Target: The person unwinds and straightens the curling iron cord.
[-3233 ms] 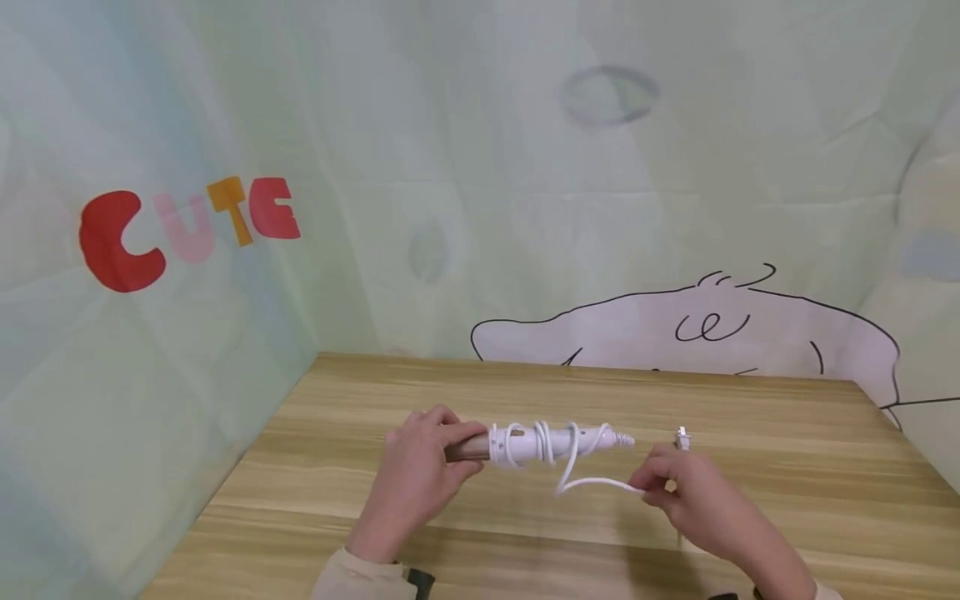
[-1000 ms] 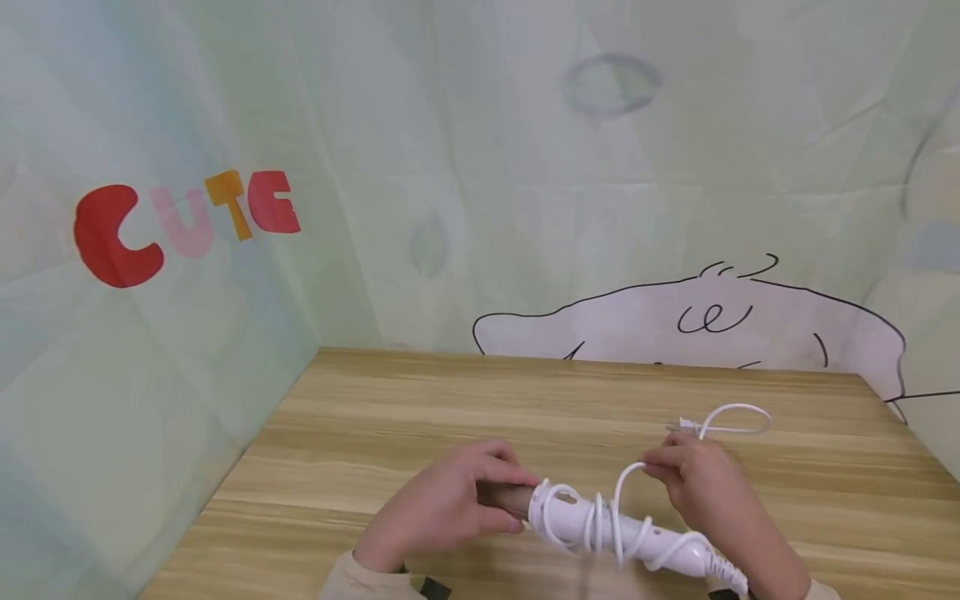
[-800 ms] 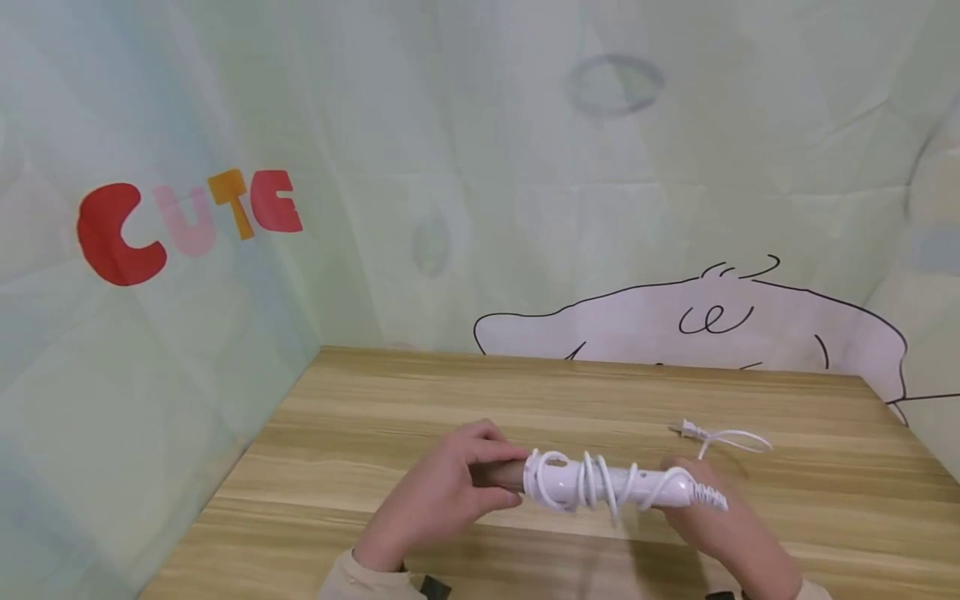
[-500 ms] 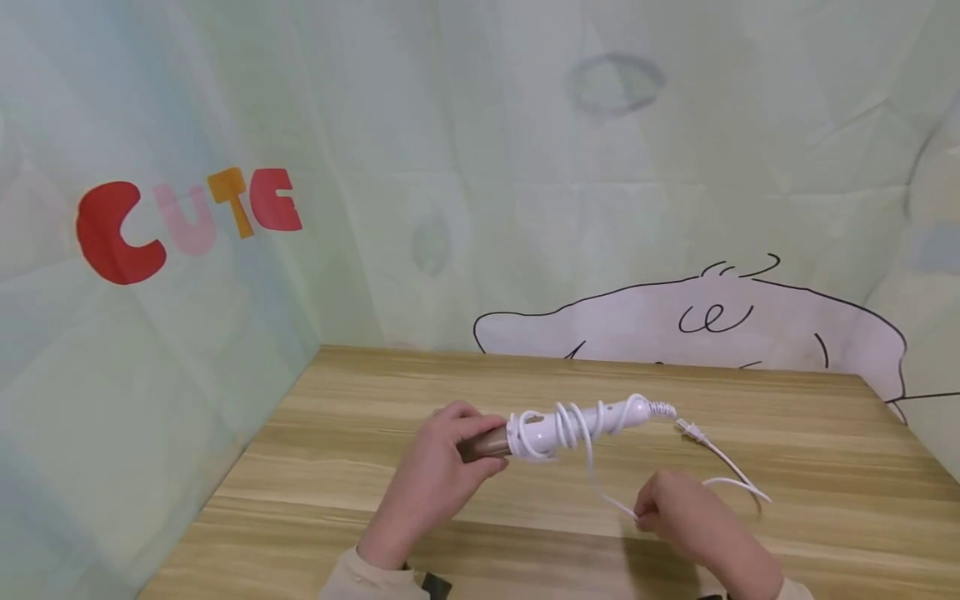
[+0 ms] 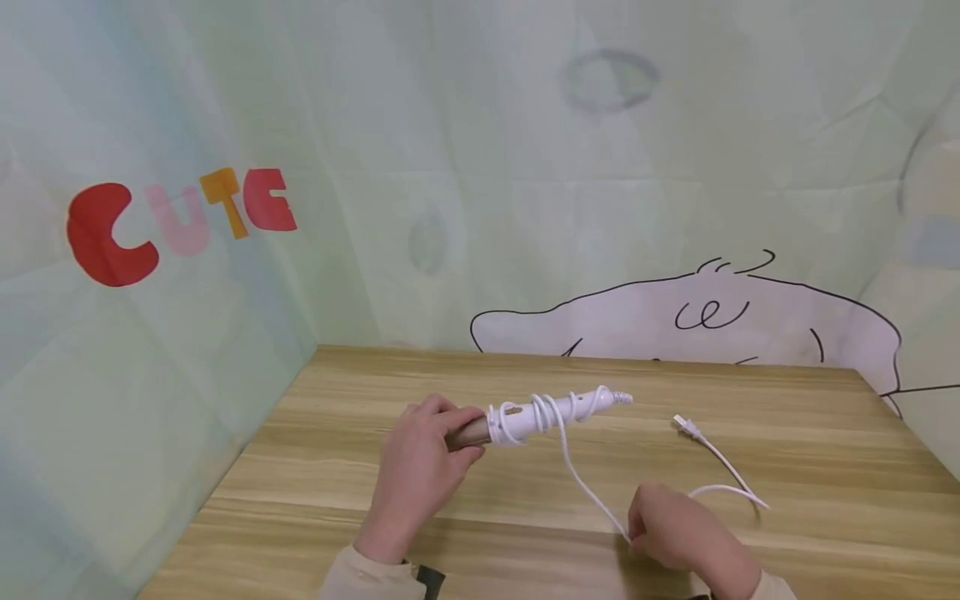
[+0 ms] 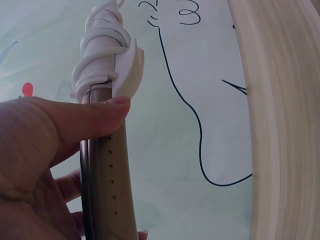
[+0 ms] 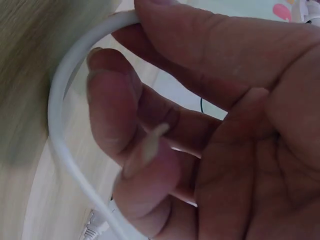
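Note:
In the head view my left hand (image 5: 416, 467) grips a curling iron by its brownish barrel (image 5: 471, 433). The white handle (image 5: 570, 407) points right and slightly away, with several loops of white cord around it. In the left wrist view the thumb presses across the barrel (image 6: 117, 170), just below a white lever (image 6: 131, 70); a row of small holes runs along the barrel. Lower right, my right hand (image 5: 678, 525) pinches the white cord (image 5: 600, 504), which runs taut from the handle. In the right wrist view, thumb and index finger hold the cord (image 7: 56, 120).
Past the right hand, the cord's free end bends back on the wooden table (image 5: 360, 492) to a white two-pin plug (image 5: 688, 427). A printed cloth (image 5: 420, 108) with coloured letters and a line drawing hangs behind the table and along its left side.
The right hand has brought the cord from the handle's far side round to the near right. The curling iron's handle end has swung up and away; the left hand keeps its grip and shifts left.

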A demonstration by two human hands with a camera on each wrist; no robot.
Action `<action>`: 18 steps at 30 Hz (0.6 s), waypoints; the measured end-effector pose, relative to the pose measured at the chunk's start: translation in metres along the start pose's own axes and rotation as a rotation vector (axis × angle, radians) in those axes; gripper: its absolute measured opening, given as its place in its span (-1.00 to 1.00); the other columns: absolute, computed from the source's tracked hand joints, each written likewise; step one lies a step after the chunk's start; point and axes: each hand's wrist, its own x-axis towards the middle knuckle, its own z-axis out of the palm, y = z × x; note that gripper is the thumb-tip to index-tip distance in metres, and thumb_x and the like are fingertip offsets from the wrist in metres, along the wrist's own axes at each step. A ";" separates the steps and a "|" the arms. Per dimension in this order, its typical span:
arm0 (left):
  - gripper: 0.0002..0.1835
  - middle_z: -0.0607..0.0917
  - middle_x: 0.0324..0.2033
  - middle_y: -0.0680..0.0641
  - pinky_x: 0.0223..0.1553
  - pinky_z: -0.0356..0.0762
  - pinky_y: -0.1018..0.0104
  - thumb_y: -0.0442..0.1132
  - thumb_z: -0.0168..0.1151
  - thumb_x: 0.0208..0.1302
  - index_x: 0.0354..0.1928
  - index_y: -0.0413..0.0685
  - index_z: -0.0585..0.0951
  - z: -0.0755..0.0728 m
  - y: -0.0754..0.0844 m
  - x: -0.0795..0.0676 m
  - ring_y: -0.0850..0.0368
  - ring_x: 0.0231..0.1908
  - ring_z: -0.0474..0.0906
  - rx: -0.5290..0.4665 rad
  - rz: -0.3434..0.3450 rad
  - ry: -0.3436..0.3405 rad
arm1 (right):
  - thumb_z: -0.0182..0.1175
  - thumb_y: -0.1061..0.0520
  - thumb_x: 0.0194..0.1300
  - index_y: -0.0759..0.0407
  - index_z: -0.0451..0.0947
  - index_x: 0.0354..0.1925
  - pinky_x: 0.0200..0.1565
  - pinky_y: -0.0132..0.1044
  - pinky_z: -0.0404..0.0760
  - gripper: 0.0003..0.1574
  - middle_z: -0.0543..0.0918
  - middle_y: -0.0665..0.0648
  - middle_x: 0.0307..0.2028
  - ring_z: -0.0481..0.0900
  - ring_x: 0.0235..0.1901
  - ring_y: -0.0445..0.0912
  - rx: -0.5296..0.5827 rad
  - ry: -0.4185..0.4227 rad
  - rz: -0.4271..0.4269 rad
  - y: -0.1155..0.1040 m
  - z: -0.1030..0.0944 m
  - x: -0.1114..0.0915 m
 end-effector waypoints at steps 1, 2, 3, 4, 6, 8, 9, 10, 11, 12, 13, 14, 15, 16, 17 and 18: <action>-0.59 0.62 -0.33 0.14 -0.34 0.44 0.08 -0.24 0.63 -0.13 -0.14 0.14 0.79 0.001 0.000 0.000 0.14 -0.34 0.47 -0.005 0.006 -0.012 | 0.46 0.29 -0.16 0.03 0.51 -0.71 -0.60 -0.33 0.33 -0.69 0.36 -0.20 -0.72 0.27 -0.68 -0.28 0.004 0.006 0.014 -0.001 -0.001 0.000; -0.60 0.61 -0.33 0.15 -0.33 0.44 0.08 -0.23 0.63 -0.12 -0.13 0.14 0.79 0.002 0.001 0.000 0.16 -0.34 0.46 -0.010 0.013 -0.025 | 0.46 0.27 -0.14 0.05 0.55 -0.65 -0.58 -0.32 0.35 -0.75 0.38 -0.18 -0.70 0.30 -0.66 -0.27 0.010 0.015 0.029 -0.003 -0.002 0.001; -0.60 0.61 -0.33 0.15 -0.32 0.44 0.09 -0.23 0.63 -0.12 -0.13 0.13 0.79 0.003 0.002 0.000 0.16 -0.34 0.46 -0.016 0.020 -0.036 | 0.47 0.25 -0.10 0.08 0.61 -0.55 -0.54 -0.30 0.39 -0.81 0.43 -0.17 -0.65 0.35 -0.62 -0.25 0.019 0.026 0.053 -0.005 -0.003 0.001; -0.60 0.61 -0.33 0.16 -0.32 0.44 0.08 -0.23 0.62 -0.11 -0.12 0.13 0.79 0.004 0.003 0.000 0.17 -0.34 0.46 -0.022 0.024 -0.046 | 0.48 0.22 -0.05 0.13 0.65 -0.43 -0.49 -0.27 0.45 -0.82 0.50 -0.14 -0.59 0.42 -0.57 -0.22 0.033 0.045 0.063 -0.008 -0.006 0.002; -0.60 0.60 -0.33 0.16 -0.31 0.46 0.05 -0.23 0.62 -0.10 -0.11 0.12 0.78 0.005 0.004 0.000 0.17 -0.33 0.46 -0.022 0.030 -0.058 | 0.48 0.12 0.07 0.18 0.66 -0.13 -0.34 -0.18 0.55 -0.63 0.62 -0.07 -0.40 0.56 -0.40 -0.14 0.085 0.099 0.061 -0.015 -0.011 0.003; -0.60 0.60 -0.32 0.16 -0.30 0.47 -0.01 -0.23 0.62 -0.10 -0.12 0.13 0.78 0.006 0.005 0.000 0.16 -0.32 0.46 -0.014 0.026 -0.062 | 0.46 0.05 0.14 0.24 0.59 0.08 -0.19 -0.11 0.60 -0.43 0.69 0.01 -0.23 0.64 -0.22 -0.04 0.181 0.165 0.021 -0.024 -0.015 0.005; -0.60 0.60 -0.33 0.16 -0.29 0.48 -0.04 -0.23 0.61 -0.10 -0.12 0.13 0.78 0.006 0.006 0.000 0.16 -0.32 0.46 -0.012 0.024 -0.062 | 0.44 0.03 0.18 0.25 0.57 0.13 -0.12 -0.09 0.61 -0.40 0.70 0.04 -0.15 0.65 -0.14 0.00 0.238 0.196 -0.015 -0.029 -0.017 0.006; -0.60 0.60 -0.33 0.16 -0.29 0.48 -0.06 -0.23 0.61 -0.10 -0.12 0.14 0.78 0.006 0.006 0.000 0.16 -0.32 0.46 -0.010 0.021 -0.062 | 0.40 0.03 0.22 0.27 0.55 0.14 -0.08 -0.08 0.61 -0.42 0.71 0.05 -0.11 0.65 -0.08 0.03 0.300 0.224 -0.057 -0.033 -0.017 0.006; -0.60 0.60 -0.33 0.16 -0.29 0.48 -0.07 -0.23 0.61 -0.10 -0.11 0.14 0.78 0.006 0.006 -0.001 0.16 -0.32 0.46 -0.010 0.019 -0.062 | 0.38 0.04 0.26 0.28 0.56 0.14 -0.05 -0.09 0.61 -0.45 0.71 0.05 -0.09 0.64 -0.05 0.02 0.362 0.250 -0.088 -0.037 -0.017 0.007; -0.60 0.60 -0.33 0.16 -0.28 0.47 -0.08 -0.23 0.61 -0.10 -0.12 0.14 0.78 0.006 0.007 -0.001 0.15 -0.32 0.46 -0.012 0.019 -0.061 | 0.36 0.08 0.28 0.29 0.56 0.13 -0.05 -0.11 0.62 -0.49 0.71 0.05 -0.09 0.65 -0.05 0.01 0.414 0.272 -0.119 -0.041 -0.017 0.008; -0.60 0.61 -0.33 0.16 -0.29 0.48 -0.08 -0.23 0.61 -0.10 -0.12 0.14 0.78 0.006 0.007 -0.001 0.15 -0.32 0.47 -0.013 0.021 -0.058 | 0.35 0.10 0.29 0.29 0.57 0.11 -0.04 -0.15 0.62 -0.53 0.71 0.05 -0.09 0.65 -0.05 -0.02 0.460 0.287 -0.136 -0.045 -0.015 0.009; -0.60 0.61 -0.33 0.15 -0.29 0.48 -0.07 -0.23 0.62 -0.10 -0.12 0.14 0.79 0.007 0.007 -0.001 0.15 -0.32 0.47 -0.013 0.025 -0.056 | 0.34 0.13 0.30 0.29 0.59 0.08 -0.05 -0.15 0.62 -0.57 0.72 0.05 -0.10 0.66 -0.07 -0.04 0.492 0.301 -0.156 -0.048 -0.014 0.009; -0.60 0.61 -0.33 0.15 -0.29 0.48 -0.07 -0.22 0.62 -0.11 -0.12 0.14 0.79 0.007 0.008 -0.002 0.14 -0.32 0.48 -0.012 0.031 -0.055 | 0.34 0.15 0.30 0.28 0.60 0.05 -0.06 -0.16 0.63 -0.61 0.72 0.05 -0.12 0.67 -0.09 -0.06 0.513 0.312 -0.174 -0.051 -0.012 0.010; -0.60 0.61 -0.33 0.15 -0.30 0.48 -0.06 -0.22 0.62 -0.11 -0.13 0.14 0.79 0.008 0.008 -0.002 0.14 -0.32 0.48 -0.012 0.038 -0.054 | 0.34 0.18 0.29 0.26 0.62 0.01 -0.08 -0.18 0.64 -0.66 0.72 0.03 -0.15 0.67 -0.12 -0.09 0.523 0.324 -0.187 -0.054 -0.009 0.011; -0.60 0.61 -0.33 0.15 -0.30 0.48 -0.05 -0.21 0.62 -0.12 -0.13 0.14 0.79 0.009 0.008 -0.002 0.14 -0.31 0.48 -0.010 0.044 -0.055 | 0.34 0.19 0.28 0.24 0.64 -0.03 -0.11 -0.20 0.64 -0.71 0.73 0.02 -0.17 0.68 -0.15 -0.12 0.526 0.331 -0.203 -0.055 -0.007 0.011; -0.60 0.61 -0.33 0.15 -0.31 0.48 -0.04 -0.21 0.62 -0.12 -0.13 0.14 0.79 0.010 0.009 -0.003 0.14 -0.31 0.49 -0.009 0.050 -0.056 | 0.34 0.21 0.27 0.20 0.65 -0.07 -0.14 -0.22 0.65 -0.76 0.73 -0.01 -0.20 0.68 -0.18 -0.15 0.526 0.336 -0.216 -0.057 -0.005 0.011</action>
